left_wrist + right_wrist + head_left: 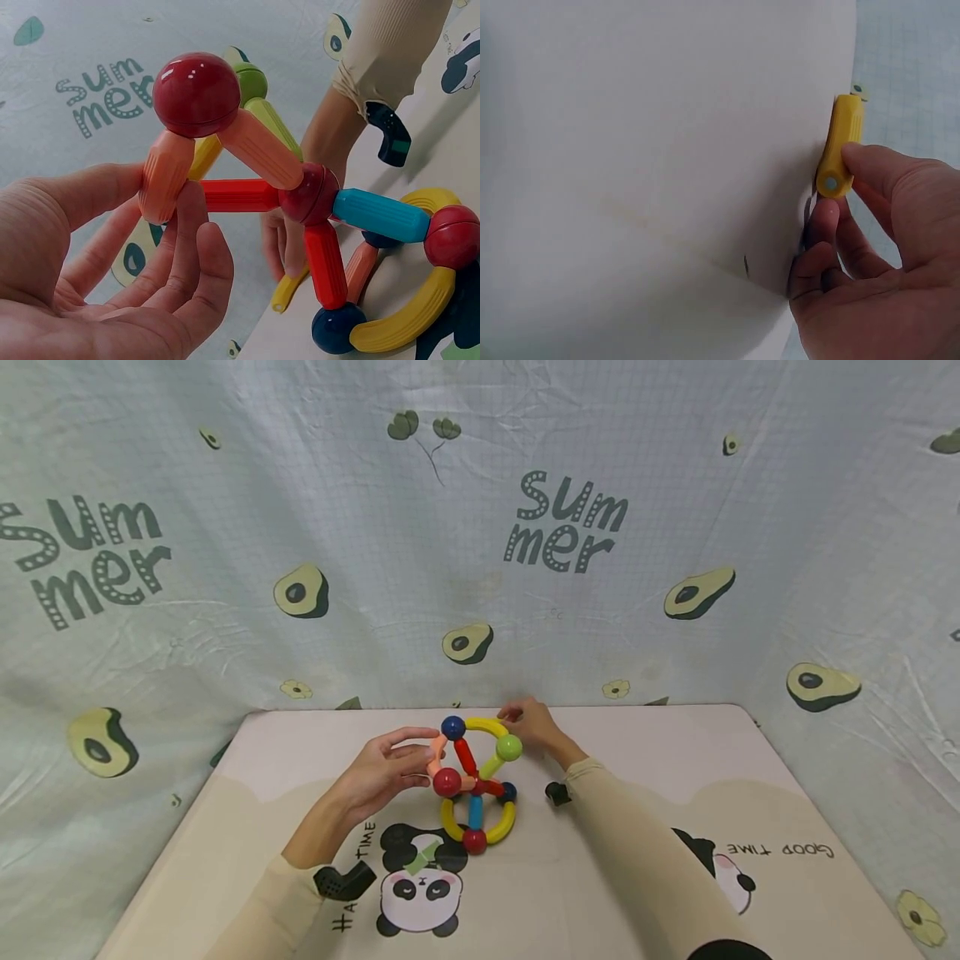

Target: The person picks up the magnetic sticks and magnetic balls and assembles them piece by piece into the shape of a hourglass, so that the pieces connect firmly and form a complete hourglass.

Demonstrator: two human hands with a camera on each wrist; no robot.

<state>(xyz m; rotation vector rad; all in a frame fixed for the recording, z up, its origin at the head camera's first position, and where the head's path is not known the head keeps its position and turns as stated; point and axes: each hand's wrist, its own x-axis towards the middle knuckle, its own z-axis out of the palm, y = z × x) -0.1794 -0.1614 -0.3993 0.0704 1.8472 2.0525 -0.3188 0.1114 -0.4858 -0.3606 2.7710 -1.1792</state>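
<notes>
A toy structure of magnetic balls and rods stands on the table, with a blue rod (476,812) joining its lower ring to the upper part. My left hand (382,770) holds its upper left side, thumb and fingers pinching a peach rod (165,169) under a large red ball (196,94). Yellow curved rods, red rods and a green ball (509,747) make up other parts. Behind the structure, at the table's far edge, my right hand (531,724) pinches a loose yellow rod (844,131) between thumb and fingers. In the right wrist view, its round end shows a silvery disc.
The pale table mat (600,877) carries printed pandas and lettering. A printed curtain (375,568) hangs right behind the table's far edge. Black wrist devices are worn on both arms, the left one (345,882) over the sleeve cuff.
</notes>
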